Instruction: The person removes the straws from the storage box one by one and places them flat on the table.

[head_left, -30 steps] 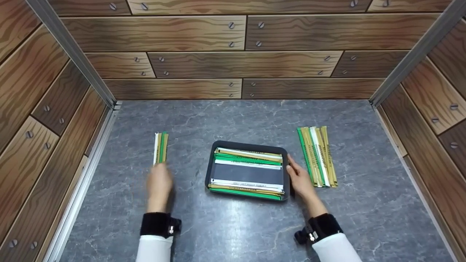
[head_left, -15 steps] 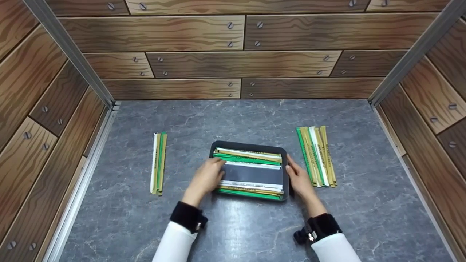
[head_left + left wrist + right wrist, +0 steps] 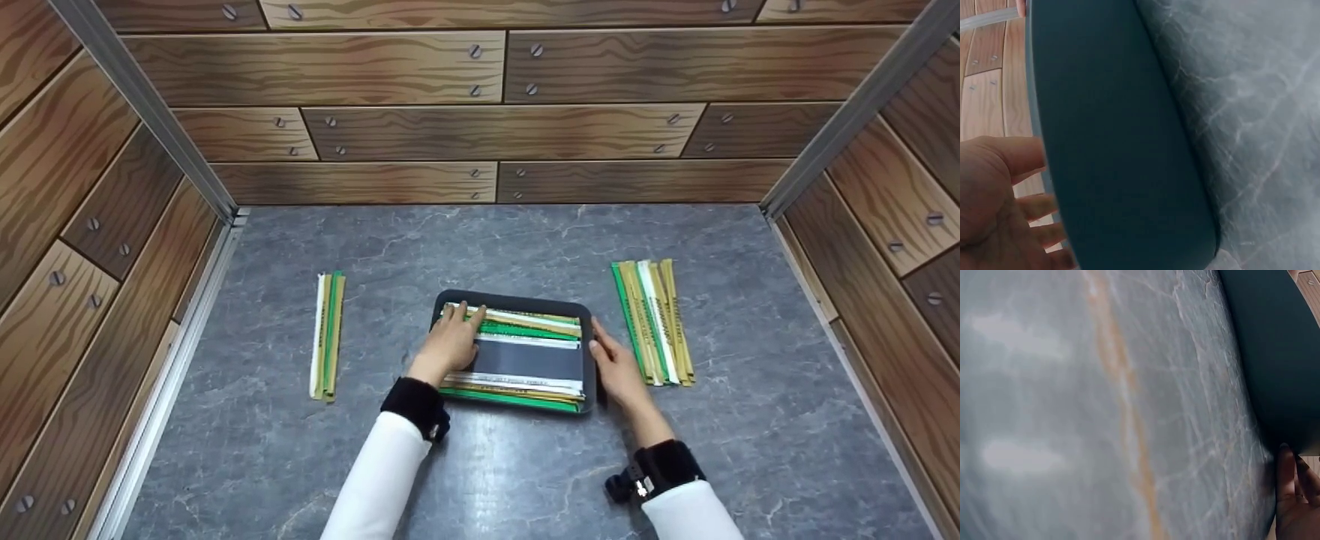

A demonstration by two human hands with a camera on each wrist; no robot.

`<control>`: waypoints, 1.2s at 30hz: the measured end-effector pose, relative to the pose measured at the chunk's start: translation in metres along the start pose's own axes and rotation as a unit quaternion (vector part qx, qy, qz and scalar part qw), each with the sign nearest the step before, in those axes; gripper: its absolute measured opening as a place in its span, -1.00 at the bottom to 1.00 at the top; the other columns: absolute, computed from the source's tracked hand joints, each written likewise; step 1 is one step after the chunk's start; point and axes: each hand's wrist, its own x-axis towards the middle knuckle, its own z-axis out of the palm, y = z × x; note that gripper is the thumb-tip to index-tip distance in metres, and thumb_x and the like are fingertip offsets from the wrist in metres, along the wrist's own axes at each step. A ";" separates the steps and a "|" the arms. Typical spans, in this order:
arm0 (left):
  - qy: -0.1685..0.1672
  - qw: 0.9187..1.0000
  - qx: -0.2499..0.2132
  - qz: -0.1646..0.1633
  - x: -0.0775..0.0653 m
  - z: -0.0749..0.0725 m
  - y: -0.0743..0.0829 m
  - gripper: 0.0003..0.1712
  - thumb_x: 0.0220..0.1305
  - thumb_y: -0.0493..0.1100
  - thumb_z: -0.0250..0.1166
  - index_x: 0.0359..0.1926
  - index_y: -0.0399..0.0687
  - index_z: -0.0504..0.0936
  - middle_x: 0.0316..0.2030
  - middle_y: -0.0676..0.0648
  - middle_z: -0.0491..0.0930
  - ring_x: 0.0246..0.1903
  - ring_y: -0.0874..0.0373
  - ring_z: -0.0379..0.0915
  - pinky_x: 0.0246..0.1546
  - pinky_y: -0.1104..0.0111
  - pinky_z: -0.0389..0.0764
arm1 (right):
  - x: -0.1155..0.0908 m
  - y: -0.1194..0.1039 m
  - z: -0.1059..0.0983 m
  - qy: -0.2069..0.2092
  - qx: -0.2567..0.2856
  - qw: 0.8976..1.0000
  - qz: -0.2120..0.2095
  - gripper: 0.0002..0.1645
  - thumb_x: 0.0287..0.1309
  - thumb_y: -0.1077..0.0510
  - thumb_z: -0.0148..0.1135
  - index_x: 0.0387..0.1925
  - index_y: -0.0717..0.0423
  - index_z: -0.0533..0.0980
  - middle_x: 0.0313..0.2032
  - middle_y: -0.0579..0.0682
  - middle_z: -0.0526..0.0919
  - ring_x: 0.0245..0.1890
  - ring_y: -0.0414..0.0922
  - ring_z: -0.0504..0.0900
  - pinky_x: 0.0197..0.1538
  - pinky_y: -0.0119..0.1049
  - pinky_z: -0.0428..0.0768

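A dark grey tray (image 3: 529, 360) sits mid-table, holding long thin stick packets in white, gold and green. One row of packets (image 3: 532, 327) runs along its back side, another row (image 3: 517, 390) along its front. My left hand (image 3: 450, 343) reaches over the tray's left end, fingers spread and touching the back row's left ends. In the left wrist view the tray's outer wall (image 3: 1117, 140) covers part of that hand's fingers. At the tray's right side, my right hand (image 3: 621, 375) rests with extended fingers against the outer wall; the right wrist view shows its thumb at the wall's lower corner.
A small bundle of stick packets (image 3: 327, 337) lies upright-wise on the table left of the tray. To the right, beside my right hand, lies a wider bundle (image 3: 654, 322). Wood-patterned panels (image 3: 337, 71) wall in the grey marbled table (image 3: 480, 247) at back and sides.
My left hand moved from the left bundle rightward to the tray, then slightly farther back, its fingers spreading over the back row. The right hand and tray have stayed put.
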 end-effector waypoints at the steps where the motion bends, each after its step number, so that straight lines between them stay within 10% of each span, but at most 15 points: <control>1: -0.004 1.000 0.000 -0.003 0.002 0.000 -0.001 -0.24 0.35 -0.21 0.21 0.51 -0.01 0.16 0.43 -0.35 0.09 0.41 -0.31 -0.04 0.35 0.00 0.15 | 0.000 0.000 0.000 0.000 -0.001 1.000 0.001 -0.39 0.52 0.07 -0.09 0.51 0.01 0.12 0.43 0.22 0.16 0.41 0.20 0.13 0.39 0.06 0.13; 21: 0.055 0.994 0.092 -0.002 -0.013 0.008 0.011 -0.59 0.40 -0.27 0.11 0.13 0.19 0.67 0.03 -0.18 0.56 0.04 -0.17 0.44 0.01 -0.06 0.47 | 0.001 0.001 -0.001 0.006 -0.015 1.000 -0.018 -0.39 0.50 0.09 -0.05 0.49 0.08 0.15 0.40 0.25 0.19 0.40 0.20 0.17 0.39 0.04 0.14; 36: 0.101 0.988 0.113 0.003 -0.019 0.011 0.011 -0.78 0.30 -0.32 0.16 -0.23 -0.09 0.75 -0.18 -0.11 0.65 -0.18 -0.07 0.58 -0.22 0.04 0.59 | 0.000 0.000 -0.001 0.006 -0.008 1.000 -0.003 -0.39 0.50 0.10 -0.07 0.49 0.05 0.14 0.42 0.24 0.17 0.41 0.20 0.13 0.40 0.05 0.11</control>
